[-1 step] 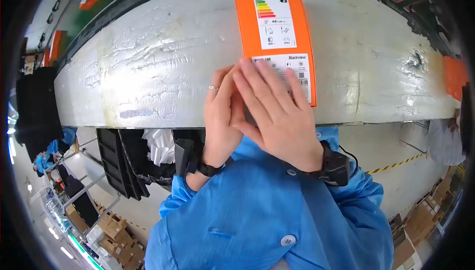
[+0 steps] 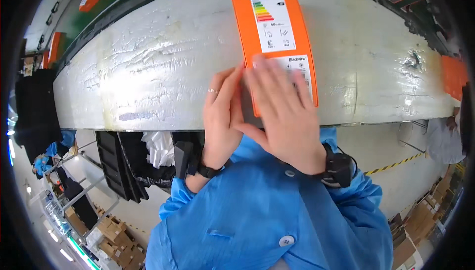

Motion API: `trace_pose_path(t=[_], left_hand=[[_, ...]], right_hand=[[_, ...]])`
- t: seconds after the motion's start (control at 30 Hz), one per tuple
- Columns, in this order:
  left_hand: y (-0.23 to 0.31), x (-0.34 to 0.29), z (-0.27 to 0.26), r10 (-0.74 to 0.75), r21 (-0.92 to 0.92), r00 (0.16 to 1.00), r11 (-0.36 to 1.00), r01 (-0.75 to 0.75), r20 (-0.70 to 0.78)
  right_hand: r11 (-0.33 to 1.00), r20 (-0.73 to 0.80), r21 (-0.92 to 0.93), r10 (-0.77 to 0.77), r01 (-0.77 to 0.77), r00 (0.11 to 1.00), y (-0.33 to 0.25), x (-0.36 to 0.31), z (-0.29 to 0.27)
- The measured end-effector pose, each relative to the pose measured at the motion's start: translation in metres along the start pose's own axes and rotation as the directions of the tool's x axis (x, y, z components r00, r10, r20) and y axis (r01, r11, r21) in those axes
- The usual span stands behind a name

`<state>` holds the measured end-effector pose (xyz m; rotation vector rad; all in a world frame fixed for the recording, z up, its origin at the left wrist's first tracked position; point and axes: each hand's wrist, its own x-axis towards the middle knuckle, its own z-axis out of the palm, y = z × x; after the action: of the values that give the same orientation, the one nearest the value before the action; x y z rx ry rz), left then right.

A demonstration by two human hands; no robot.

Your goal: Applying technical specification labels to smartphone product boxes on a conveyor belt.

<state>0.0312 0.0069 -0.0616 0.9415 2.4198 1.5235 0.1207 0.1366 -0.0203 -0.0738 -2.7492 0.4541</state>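
An orange box [image 2: 242, 27] lies on the worktop in front of me, with a white label [image 2: 272, 25] bearing a coloured bar scale on its far half and a second white label [image 2: 298, 65] on its near half. My right hand [image 2: 287, 121] is spread flat over the lower label, its fingers blurred. Beside it, my left hand [image 2: 221, 114] stands on edge with fingers stretched out, a ring on one of them, and its fingertips by the box's left edge. Neither hand grips anything visible. Part of the lower label is hidden under the right fingers.
The pale, scuffed worktop [image 2: 163, 62] curves around the box. Below its near edge stand a black crate [image 2: 118, 163] and white crumpled plastic [image 2: 159, 148] in a dark bin. Another orange box [image 2: 454, 78] sits at the far right end. Cardboard boxes [image 2: 118, 240] are stacked at lower left.
The box has turned slightly and its far end has shifted a little left. My right hand has moved slightly right, opening a gap between its fingers and my left fingertips.
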Motion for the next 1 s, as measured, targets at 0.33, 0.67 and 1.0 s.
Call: trace_pose_path(t=[0.33, 0.67, 1.0], left_hand=[[0.017, -0.011, 0.004, 0.216, 0.441, 0.964, 0.858, -0.263, 0.155], [-0.022, -0.014, -0.059, 0.223, 0.429, 0.972, 0.887, -0.168, -0.080], [-0.028, -0.005, -0.068, 0.062, 0.489, 0.971, 0.870, 0.060, -0.229]], right_hand=[[0.947, -0.119, -0.056, 0.310, -0.318, 0.943, 0.061, -0.045, -0.063], [0.997, 0.189, -0.027, -0.067, 0.073, 0.980, 0.167, 0.107, -0.072], [0.987, 0.099, -0.112, -0.105, 0.116, 0.989, 0.370, 0.320, -0.021]])
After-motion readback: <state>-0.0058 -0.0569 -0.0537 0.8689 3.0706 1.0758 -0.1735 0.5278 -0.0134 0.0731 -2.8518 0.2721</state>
